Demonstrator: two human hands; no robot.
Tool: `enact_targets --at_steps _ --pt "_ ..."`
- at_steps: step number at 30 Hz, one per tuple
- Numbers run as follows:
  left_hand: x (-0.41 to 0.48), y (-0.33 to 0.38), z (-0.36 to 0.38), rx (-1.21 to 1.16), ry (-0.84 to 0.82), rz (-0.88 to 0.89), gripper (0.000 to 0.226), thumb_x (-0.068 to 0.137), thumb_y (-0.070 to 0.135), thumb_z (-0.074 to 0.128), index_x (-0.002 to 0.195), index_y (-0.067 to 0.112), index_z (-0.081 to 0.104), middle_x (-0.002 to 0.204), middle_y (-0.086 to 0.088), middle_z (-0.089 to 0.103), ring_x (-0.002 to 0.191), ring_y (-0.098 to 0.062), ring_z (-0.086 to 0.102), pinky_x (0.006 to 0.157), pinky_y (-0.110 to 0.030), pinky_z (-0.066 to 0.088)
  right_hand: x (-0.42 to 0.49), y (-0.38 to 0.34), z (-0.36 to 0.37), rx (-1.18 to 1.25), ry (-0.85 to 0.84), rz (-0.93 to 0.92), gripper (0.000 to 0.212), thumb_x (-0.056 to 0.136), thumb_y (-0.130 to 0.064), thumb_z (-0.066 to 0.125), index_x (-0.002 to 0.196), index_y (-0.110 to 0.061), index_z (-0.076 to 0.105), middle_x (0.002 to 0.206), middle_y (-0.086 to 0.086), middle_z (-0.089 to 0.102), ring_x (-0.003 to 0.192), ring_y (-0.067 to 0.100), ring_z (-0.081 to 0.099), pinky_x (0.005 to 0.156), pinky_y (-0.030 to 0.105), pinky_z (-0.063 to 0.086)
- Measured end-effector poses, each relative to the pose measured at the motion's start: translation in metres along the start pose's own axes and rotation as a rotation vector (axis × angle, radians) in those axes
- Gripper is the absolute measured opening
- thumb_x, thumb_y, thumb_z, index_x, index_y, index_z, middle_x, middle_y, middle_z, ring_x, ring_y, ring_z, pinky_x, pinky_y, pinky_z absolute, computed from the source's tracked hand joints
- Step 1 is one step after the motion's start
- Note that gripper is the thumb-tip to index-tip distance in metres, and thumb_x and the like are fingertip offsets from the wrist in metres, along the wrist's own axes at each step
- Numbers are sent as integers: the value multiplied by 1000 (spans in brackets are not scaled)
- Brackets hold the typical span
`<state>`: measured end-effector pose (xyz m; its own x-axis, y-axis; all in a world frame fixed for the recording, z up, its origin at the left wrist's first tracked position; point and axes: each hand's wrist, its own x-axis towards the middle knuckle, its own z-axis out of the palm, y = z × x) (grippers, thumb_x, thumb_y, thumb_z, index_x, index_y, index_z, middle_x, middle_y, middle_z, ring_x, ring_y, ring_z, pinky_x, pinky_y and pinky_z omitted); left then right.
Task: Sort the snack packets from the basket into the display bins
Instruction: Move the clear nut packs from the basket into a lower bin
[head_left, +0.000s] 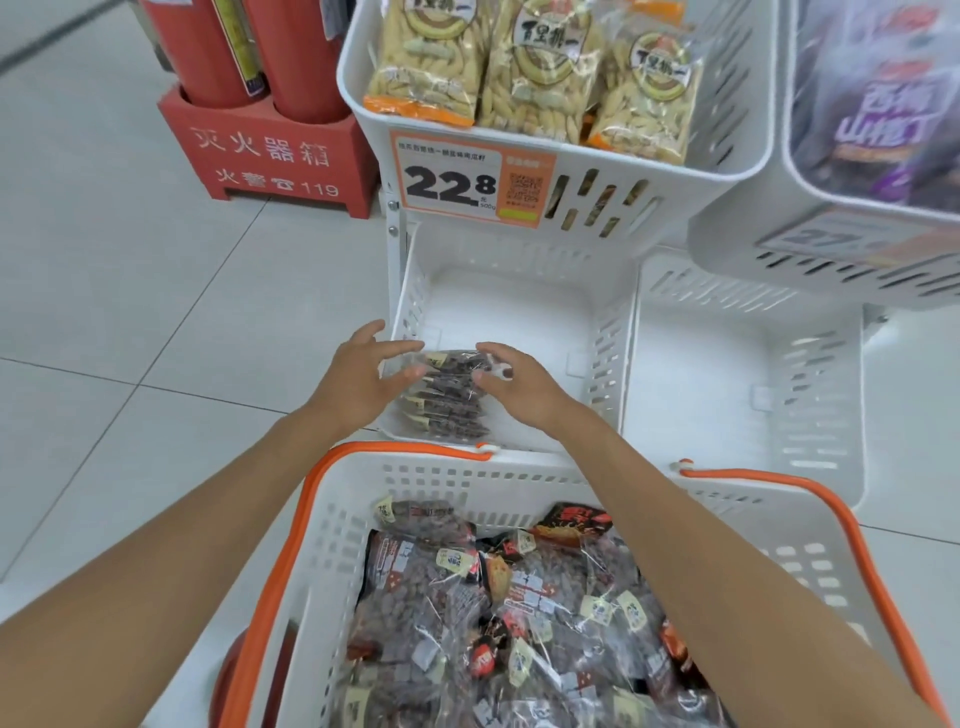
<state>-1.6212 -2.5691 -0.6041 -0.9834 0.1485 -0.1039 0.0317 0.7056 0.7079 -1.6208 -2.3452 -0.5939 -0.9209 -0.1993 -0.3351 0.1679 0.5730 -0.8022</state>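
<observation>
In the head view, both arms reach forward from the bottom corners toward the centre of the frame. The left hand (358, 374) and the right hand (524, 382) flank a stack of dark snack packets (447, 402) standing on edge at the near left of the lower display bin (519, 306). Both hands are spread, fingers loosely curved; the left fingertips touch the stack's left side and the right fingertips rest on its upper right edge. Neither hand is closed around a packet.

The rest of that bin is bare white plastic, as is the second lower bin (727, 374) to its right. In the lower half of the frame, the white basket (467, 483) with orange handles holds many more dark packets (493, 613), piled loosely. At the top centre, an upper bin (597, 171) carries pale yellow snack bags and an orange price label (467, 179) reading 22.8.
</observation>
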Motion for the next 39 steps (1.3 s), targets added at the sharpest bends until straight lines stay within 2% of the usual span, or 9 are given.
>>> enact_targets --at_steps 4,8,12,16,21,23,29,34,39 --pt "-3 11 -3 30 -54 -2 38 98 41 51 132 28 61 160 -10 26 147 -28 24 117 -41 24 2 -7 5 -37 180 -2 29 95 -13 61 123 -12 67 123 9 65 113 21 59 88 16 36" --pt "-4 6 -1 145 -100 2 39 102 43 40 134 32 59 161 -12 22 149 -33 15 117 -49 22 -1 -13 7 -116 195 -57 29 97 -16 58 125 -14 66 124 7 64 113 20 57 85 12 31" --pt "2 -4 5 160 -108 -14 42 104 42 32 140 33 52 161 -12 22 148 -34 16 118 -51 22 1 -12 4 -183 206 -108 25 97 -16 57 118 -11 70 112 7 68 107 19 58 81 16 34" --pt "11 -5 8 24 -30 36 45 100 51 35 132 32 61 147 -11 44 136 -34 40 112 -54 35 3 -7 8 -140 382 -157 18 96 -18 60 106 -15 75 95 10 64 90 21 58 81 29 43" --pt "13 -18 11 67 -67 -23 43 94 62 36 119 42 64 139 -6 52 130 -34 44 104 -55 42 10 -6 11 -223 171 -135 21 98 -17 55 98 -2 70 87 23 64 87 32 58 66 29 33" --pt "13 -13 9 58 -102 -36 41 94 60 43 127 41 60 148 -3 44 138 -30 36 112 -54 33 12 -4 9 -179 105 -114 22 99 -20 53 104 -5 69 89 18 62 91 29 56 69 25 32" --pt "-2 7 -2 12 -12 -36 37 98 36 57 135 36 56 156 -6 33 146 -25 25 117 -42 22 -6 -2 3 -57 121 -35 52 96 -33 59 145 -25 44 142 7 45 134 19 39 112 32 29" --pt "-55 48 -8 15 130 36 29 98 19 59 126 23 62 143 0 45 137 -18 31 104 -19 21 -61 -19 1 -40 234 -131 46 95 -24 62 139 -24 49 127 -1 50 109 12 50 97 26 42" --pt "-129 70 -1 74 136 144 25 94 17 62 118 23 65 124 4 59 116 -15 50 100 -27 38 -149 -14 11 -112 262 -267 36 95 -12 57 130 -22 57 109 -5 58 90 11 57 77 21 50"
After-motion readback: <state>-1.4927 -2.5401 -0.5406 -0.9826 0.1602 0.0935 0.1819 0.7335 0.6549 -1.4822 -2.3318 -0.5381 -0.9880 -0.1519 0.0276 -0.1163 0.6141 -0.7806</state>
